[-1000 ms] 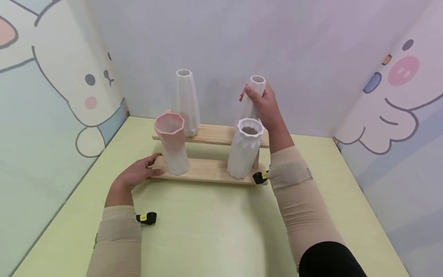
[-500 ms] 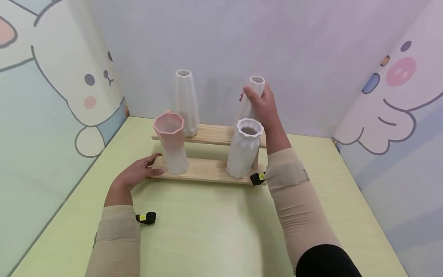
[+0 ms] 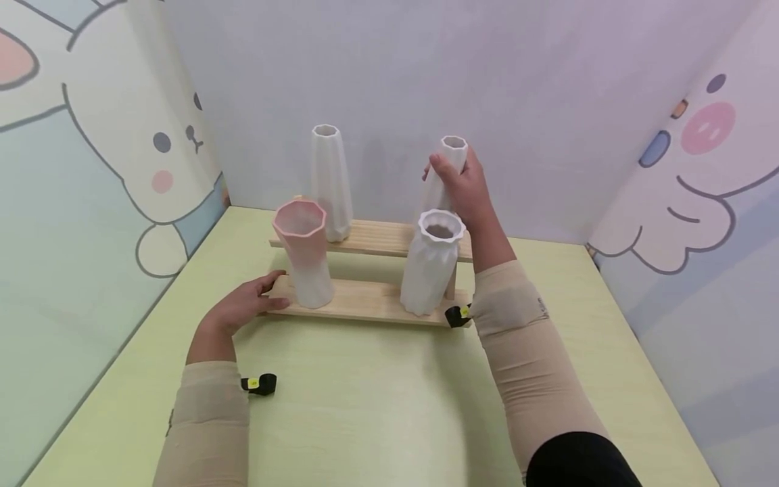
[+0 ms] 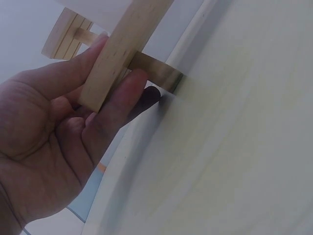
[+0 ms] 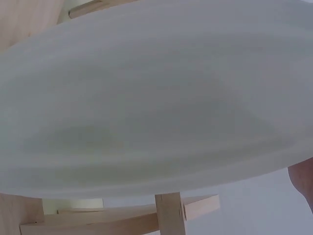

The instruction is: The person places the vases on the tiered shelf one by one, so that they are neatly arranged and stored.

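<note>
A two-step wooden stand (image 3: 365,297) bears several vases. My left hand (image 3: 240,304) grips the left end of its lower board; in the left wrist view, thumb and fingers pinch the board's end (image 4: 105,73). My right hand (image 3: 468,186) is wrapped round the upper part of a tall white vase (image 3: 439,182) at the right of the upper board, its base hidden behind a ruffled white vase (image 3: 429,270) on the lower board. A pink-and-white vase (image 3: 307,264) stands at the lower left, and another tall white vase (image 3: 331,189) at the upper left.
The stand rests on a pale yellow-green table (image 3: 365,399). A grey-white wall (image 3: 389,88) rises close behind it, with cartoon-printed panels (image 3: 122,122) on both sides. A pale vase surface (image 5: 156,112) fills most of the right wrist view.
Both hands keep their grips and the vases stay where they are. Only a slight shift of the head view shows.
</note>
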Available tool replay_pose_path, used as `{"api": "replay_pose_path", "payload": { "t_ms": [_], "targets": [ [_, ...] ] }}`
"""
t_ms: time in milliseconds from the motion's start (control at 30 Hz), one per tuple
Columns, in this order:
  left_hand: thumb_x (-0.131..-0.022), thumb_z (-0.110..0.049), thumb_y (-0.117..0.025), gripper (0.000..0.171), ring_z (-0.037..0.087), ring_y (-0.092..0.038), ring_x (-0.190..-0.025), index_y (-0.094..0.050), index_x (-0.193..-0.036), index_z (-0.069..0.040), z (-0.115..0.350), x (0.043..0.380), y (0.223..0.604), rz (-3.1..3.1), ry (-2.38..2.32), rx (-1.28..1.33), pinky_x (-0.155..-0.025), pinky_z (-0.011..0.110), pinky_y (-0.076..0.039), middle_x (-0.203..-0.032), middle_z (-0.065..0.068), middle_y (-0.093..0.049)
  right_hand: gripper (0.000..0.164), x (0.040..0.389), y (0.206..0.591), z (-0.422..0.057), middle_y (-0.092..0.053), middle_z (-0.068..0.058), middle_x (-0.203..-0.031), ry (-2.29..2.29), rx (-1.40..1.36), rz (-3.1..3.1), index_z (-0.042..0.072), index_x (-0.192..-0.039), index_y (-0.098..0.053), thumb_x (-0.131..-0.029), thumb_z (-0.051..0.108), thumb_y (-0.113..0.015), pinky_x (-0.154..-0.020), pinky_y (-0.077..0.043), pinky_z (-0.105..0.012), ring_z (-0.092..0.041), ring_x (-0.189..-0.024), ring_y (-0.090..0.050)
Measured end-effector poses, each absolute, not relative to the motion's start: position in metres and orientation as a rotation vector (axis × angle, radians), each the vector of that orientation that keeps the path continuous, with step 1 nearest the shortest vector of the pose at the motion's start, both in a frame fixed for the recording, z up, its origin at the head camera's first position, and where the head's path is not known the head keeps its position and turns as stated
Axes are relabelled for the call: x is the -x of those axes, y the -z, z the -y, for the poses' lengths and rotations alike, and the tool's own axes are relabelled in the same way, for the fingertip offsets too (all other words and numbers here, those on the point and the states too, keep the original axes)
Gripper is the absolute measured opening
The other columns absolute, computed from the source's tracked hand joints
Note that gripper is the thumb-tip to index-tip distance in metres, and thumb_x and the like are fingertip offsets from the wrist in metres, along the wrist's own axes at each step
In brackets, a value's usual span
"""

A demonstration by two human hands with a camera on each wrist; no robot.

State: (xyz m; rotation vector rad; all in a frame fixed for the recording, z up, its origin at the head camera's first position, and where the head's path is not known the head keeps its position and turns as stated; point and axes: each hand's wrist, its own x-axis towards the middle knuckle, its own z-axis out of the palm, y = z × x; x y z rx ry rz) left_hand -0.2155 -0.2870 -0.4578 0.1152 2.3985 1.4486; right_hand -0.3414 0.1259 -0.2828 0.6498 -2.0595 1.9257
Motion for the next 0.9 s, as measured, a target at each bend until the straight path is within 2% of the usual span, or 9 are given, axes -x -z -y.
{"api": "replay_pose_path", "payload": {
  "t_ms": [200, 333, 467, 567, 767, 833, 900],
  "targets": [
    [-0.086, -0.047, -0.072, 0.095, 0.036, -0.030, -0.144, -0.017, -0.159, -0.019, 0.289, 0.215, 0.459, -2.414, -1.435, -0.116, -0.113, 0.059, -0.031, -0.163, 0.013, -0.019, 0.039, 0.343, 0.282, -0.127, -0.066, -0.010, -0.090, -1.967, -0.662, 2.059, 0.013, -0.119, -0.052, -0.091, 0.034, -0.069, -0.076, -0.054, -0.037, -0.024, -0.086, -0.065],
    [-0.086, -0.048, -0.072, 0.096, 0.035, -0.027, -0.145, -0.016, -0.159, -0.019, 0.288, 0.214, 0.458, -2.416, -1.435, -0.113, -0.114, 0.059, -0.029, -0.163, 0.012, -0.018, 0.035, 0.342, 0.281, -0.128, -0.066, -0.012, -0.092, -1.969, -0.683, 2.064, 0.013, -0.115, -0.053, -0.092, 0.034, -0.069, -0.078, -0.053, -0.037, -0.026, -0.089, -0.065],
    [-0.085, -0.048, -0.072, 0.098, 0.036, -0.025, -0.146, -0.015, -0.159, -0.020, 0.286, 0.215, 0.457, -2.413, -1.430, -0.104, -0.115, 0.059, -0.027, -0.164, 0.012, -0.017, 0.039, 0.338, 0.281, -0.132, -0.067, -0.015, -0.100, -1.969, -0.739, 2.080, 0.013, -0.122, -0.050, -0.093, 0.034, -0.067, -0.082, -0.051, -0.037, -0.030, -0.098, -0.063],
    [-0.085, -0.049, -0.072, 0.098, 0.036, -0.023, -0.147, -0.014, -0.159, -0.021, 0.286, 0.215, 0.457, -2.414, -1.416, -0.093, -0.115, 0.060, -0.026, -0.164, 0.012, -0.016, 0.051, 0.334, 0.283, -0.140, -0.064, -0.017, -0.114, -1.996, -0.795, 2.067, 0.016, -0.133, -0.043, -0.092, 0.038, -0.065, -0.088, -0.048, -0.038, -0.030, -0.109, -0.058],
    [-0.085, -0.049, -0.073, 0.099, 0.037, -0.020, -0.148, -0.013, -0.159, -0.023, 0.287, 0.215, 0.456, -2.413, -1.425, -0.093, -0.114, 0.059, -0.027, -0.164, 0.011, -0.013, 0.094, 0.328, 0.293, -0.158, -0.049, -0.014, -0.141, -2.023, -0.843, 1.985, 0.021, -0.150, -0.030, -0.078, 0.069, -0.067, -0.104, -0.039, -0.042, -0.027, -0.127, -0.048],
    [-0.085, -0.049, -0.072, 0.098, 0.037, -0.019, -0.148, -0.012, -0.159, -0.023, 0.288, 0.215, 0.456, -2.418, -1.429, -0.097, -0.113, 0.059, -0.030, -0.164, 0.012, -0.013, 0.096, 0.324, 0.298, -0.164, -0.045, -0.015, -0.147, -2.081, -0.847, 1.943, 0.020, -0.152, -0.027, -0.079, 0.068, -0.067, -0.110, -0.033, -0.045, -0.028, -0.133, -0.044],
    [-0.088, -0.050, -0.068, 0.095, 0.037, -0.020, -0.148, -0.012, -0.159, -0.023, 0.290, 0.215, 0.457, -2.424, -1.439, -0.112, -0.111, 0.057, -0.034, -0.165, 0.011, -0.013, 0.090, 0.320, 0.303, -0.170, -0.042, -0.015, -0.150, -2.137, -0.841, 1.903, 0.019, -0.154, -0.024, -0.086, 0.060, -0.066, -0.114, -0.030, -0.048, -0.029, -0.136, -0.042]
  ]
}}
